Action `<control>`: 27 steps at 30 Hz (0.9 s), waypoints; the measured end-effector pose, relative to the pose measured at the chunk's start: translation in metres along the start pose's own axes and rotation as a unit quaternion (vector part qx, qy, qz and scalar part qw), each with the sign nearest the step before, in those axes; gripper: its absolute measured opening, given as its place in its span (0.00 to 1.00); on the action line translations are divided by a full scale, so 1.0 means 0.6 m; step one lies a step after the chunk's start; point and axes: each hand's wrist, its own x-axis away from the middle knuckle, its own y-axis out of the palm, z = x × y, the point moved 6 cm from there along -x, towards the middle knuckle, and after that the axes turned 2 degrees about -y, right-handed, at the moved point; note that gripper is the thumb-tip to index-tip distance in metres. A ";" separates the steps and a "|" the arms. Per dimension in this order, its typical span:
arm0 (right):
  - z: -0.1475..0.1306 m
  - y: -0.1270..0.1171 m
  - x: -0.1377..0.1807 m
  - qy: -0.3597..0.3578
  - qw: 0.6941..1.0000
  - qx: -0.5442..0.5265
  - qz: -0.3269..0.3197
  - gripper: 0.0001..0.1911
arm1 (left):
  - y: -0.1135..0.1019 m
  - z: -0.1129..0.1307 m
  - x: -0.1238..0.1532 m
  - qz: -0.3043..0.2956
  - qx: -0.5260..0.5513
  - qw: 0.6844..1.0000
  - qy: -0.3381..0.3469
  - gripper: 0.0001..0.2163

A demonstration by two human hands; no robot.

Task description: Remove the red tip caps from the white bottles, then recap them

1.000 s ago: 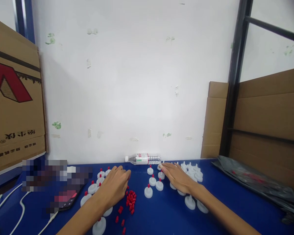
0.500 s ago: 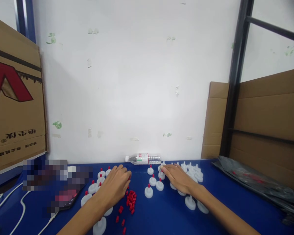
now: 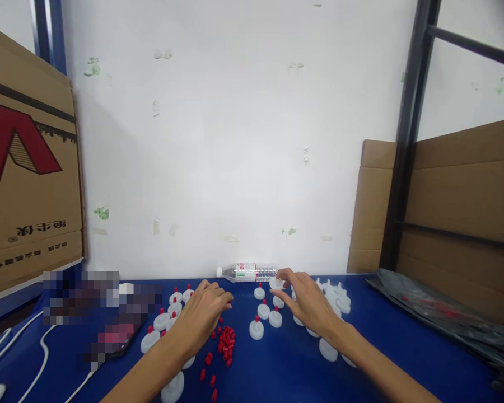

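Observation:
My left hand (image 3: 201, 314) rests on the blue table (image 3: 285, 369) with its fingers curled under; what they hold is hidden. Just right of it lies a pile of small red tips (image 3: 225, 341). My right hand (image 3: 306, 302) is raised a little and pinches a white cap (image 3: 275, 284) between thumb and fingertips. Three white caps with red tips (image 3: 264, 318) stand between my hands. More red-tipped caps (image 3: 168, 316) sit left of my left hand. Bare white caps (image 3: 336, 296) cluster behind my right hand.
A water bottle (image 3: 246, 272) lies on its side against the white wall. A phone (image 3: 113, 338) and a white cable (image 3: 42, 358) are at the left. A cardboard box (image 3: 25, 168) stands far left; cardboard sheets (image 3: 453, 190), a black post (image 3: 405, 140) and a black bag (image 3: 437, 313) are at the right.
My right hand has lifted off the table and taken up a white cap at its fingertips. My left hand has shifted slightly to the right, still curled.

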 end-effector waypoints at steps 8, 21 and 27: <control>-0.078 -0.002 0.004 -0.099 0.994 -0.033 -0.028 0.16 | -0.020 0.031 -0.002 0.031 0.019 0.999 0.031 0.06; -0.119 0.001 0.021 -0.171 0.980 -0.097 -0.016 0.17 | -0.037 0.063 0.006 0.142 0.063 0.982 0.108 0.09; -0.118 -0.009 0.023 -0.161 0.980 -0.119 0.009 0.12 | -0.043 0.068 0.007 0.205 0.037 0.971 0.114 0.11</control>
